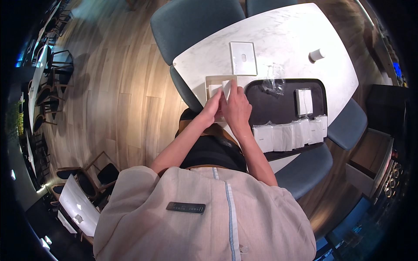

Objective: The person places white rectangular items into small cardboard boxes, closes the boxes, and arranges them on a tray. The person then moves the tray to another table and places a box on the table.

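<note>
A white open-topped box (207, 85) stands at the near left edge of the marble table, with white paper napkins (214, 88) inside. Over it, my right hand (237, 106) grips a folded stack of white napkins (226, 88), which stands up between the fingers. My left hand (212, 106) is against the stack's near left side, its thumb and fingers closed on it. Both hands hide the box's near part. Just beyond the box lies a flat white rectangular lid (243, 58) with a small oval slot.
Right of my hands, a dark tray (269, 104) carries a row of wrapped napkin packs (282, 135), one separate pack (304, 101) and crumpled clear plastic film (274, 80). A small white cylinder (317, 55) stands on the marble table (287, 36). Blue-grey chairs (196, 27) surround it.
</note>
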Motion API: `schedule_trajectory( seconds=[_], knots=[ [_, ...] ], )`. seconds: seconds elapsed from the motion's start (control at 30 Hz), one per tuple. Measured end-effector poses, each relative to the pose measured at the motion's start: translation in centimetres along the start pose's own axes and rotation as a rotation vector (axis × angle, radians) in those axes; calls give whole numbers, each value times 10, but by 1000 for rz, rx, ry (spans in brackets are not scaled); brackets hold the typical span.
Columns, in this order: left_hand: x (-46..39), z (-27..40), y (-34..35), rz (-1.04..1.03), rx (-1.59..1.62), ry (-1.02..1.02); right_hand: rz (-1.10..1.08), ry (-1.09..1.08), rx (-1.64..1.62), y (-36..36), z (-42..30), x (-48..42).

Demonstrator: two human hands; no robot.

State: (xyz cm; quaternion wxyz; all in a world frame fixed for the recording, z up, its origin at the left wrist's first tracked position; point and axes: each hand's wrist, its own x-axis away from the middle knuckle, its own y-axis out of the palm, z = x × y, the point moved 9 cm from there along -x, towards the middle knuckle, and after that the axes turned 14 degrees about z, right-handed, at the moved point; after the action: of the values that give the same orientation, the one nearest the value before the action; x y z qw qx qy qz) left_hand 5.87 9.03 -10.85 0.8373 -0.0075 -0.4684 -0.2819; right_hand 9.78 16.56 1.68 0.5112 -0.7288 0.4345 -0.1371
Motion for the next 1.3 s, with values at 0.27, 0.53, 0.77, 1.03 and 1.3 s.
schedule_trajectory(
  seconds=[0.27,0.53,0.77,1.03,1.3],
  knots=[
    [12,33,-12,371,-351,397,49,0,-7,-4,-3,8],
    [6,19,10,68,38,162,86,-3,43,-8,4,1],
    [12,12,10,22,-14,-37,41,-58,-26,0,-13,13],
    [18,43,-13,267,-424,368,-33,-71,-327,2,-11,34],
    [19,51,-9,325,-630,578,13,63,-389,-6,32,59]
  ],
)
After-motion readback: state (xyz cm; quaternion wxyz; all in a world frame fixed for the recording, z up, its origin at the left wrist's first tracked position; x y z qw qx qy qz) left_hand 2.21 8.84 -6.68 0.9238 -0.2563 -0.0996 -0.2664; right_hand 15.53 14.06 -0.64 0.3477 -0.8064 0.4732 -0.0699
